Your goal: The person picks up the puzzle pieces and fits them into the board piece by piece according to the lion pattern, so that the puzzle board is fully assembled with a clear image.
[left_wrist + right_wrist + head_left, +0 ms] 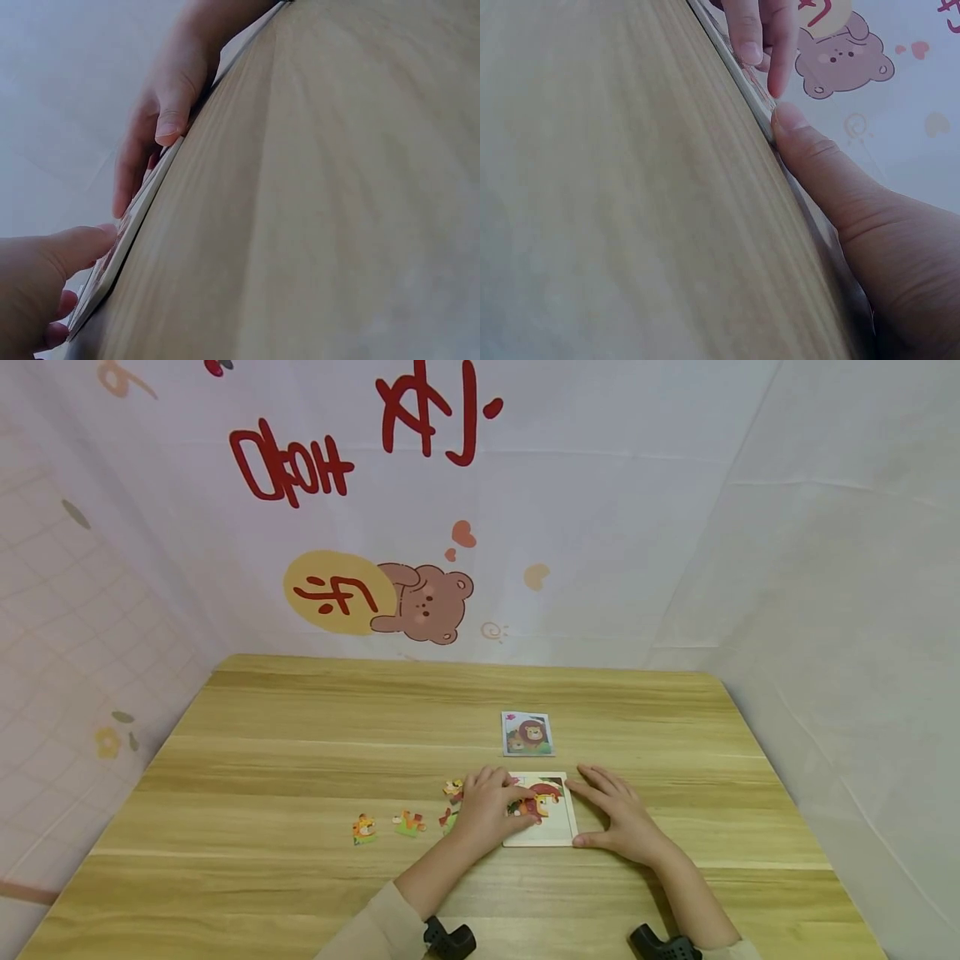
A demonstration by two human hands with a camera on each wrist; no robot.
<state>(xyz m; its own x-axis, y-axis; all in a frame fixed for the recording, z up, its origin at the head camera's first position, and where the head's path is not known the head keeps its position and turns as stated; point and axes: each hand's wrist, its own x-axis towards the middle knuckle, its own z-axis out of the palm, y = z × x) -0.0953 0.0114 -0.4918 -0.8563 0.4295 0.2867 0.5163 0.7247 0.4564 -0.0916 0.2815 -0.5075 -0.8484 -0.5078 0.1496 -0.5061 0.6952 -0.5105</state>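
A white-framed puzzle board [536, 842] lies on the wooden table, with part of a lion picture fitted in it. My left hand [486, 806] reaches over the board's left side. Its thumb and index finger pinch a puzzle piece [534, 808] at the board's middle, partly hidden by the fingertips. My right hand [622, 817] rests at the board's right edge, fingers spread, thumb [791, 120] touching the lower right corner. Loose puzzle pieces, such as an orange and green one [409, 822], lie left of my left hand, some partly covered by it.
Behind the board lies a lion picture card [527, 734]. Another loose piece [363, 829] sits farthest left on the wooden table [300, 727]. A white printed cloth [600, 510] hangs behind the table, with more cloth at both sides.
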